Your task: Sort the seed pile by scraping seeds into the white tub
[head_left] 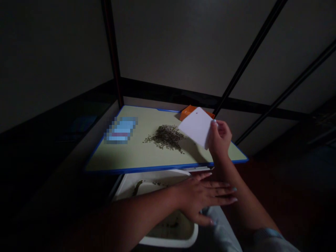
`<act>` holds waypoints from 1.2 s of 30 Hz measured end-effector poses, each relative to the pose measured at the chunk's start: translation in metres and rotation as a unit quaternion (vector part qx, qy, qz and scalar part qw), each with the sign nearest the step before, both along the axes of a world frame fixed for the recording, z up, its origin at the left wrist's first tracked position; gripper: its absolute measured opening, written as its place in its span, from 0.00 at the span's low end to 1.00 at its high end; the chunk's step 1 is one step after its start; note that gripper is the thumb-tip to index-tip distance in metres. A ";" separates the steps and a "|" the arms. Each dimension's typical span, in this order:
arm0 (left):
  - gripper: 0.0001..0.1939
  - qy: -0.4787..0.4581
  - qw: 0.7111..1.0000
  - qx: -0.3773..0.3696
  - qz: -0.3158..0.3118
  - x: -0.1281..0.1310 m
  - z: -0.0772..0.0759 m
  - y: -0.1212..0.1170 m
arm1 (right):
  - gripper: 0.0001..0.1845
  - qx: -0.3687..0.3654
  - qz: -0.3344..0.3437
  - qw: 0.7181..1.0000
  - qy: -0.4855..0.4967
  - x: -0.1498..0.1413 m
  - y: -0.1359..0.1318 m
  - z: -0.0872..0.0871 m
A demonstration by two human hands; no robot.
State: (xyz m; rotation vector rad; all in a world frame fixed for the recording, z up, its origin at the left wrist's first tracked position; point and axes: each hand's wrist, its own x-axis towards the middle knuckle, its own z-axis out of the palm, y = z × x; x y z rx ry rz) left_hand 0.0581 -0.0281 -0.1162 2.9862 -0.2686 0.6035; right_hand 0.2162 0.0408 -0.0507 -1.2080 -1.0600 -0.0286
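In my right hand (222,138) is a thin white card (196,126) with a small hole near one corner, pinched by its edge and tilted above the board. My left hand (201,192) is open, fingers spread, palm hidden; it crosses in front of my right forearm over the right side of a white tub (195,238). Beside the card, a loose pile of small dark grains (168,136) lies on the pale, blue-edged board (112,159); their exact kind is unclear. More dark bits cling inside the tub, below the board's front edge.
An orange bin (186,112) stands at the board's back edge, partly behind the card. A blurred-out light blue item (122,129) lies on the board's left side. Dark-framed panels (170,42) rise behind. My legs (223,227) are right of the tub.
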 end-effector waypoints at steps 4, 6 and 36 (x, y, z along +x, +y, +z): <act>0.30 -0.016 0.999 -0.040 -0.010 0.008 -0.018 0.005 | 0.18 0.037 -0.100 0.992 0.061 0.045 -0.049 0.002; 0.17 -0.013 0.999 -0.038 -0.009 0.012 -0.028 0.007 | 0.19 0.012 -0.119 0.989 0.084 0.058 -0.077 -0.006; 0.14 0.102 0.982 0.086 0.133 0.022 -0.033 0.047 | 0.28 -0.170 -0.136 0.955 0.202 0.085 -0.181 -0.083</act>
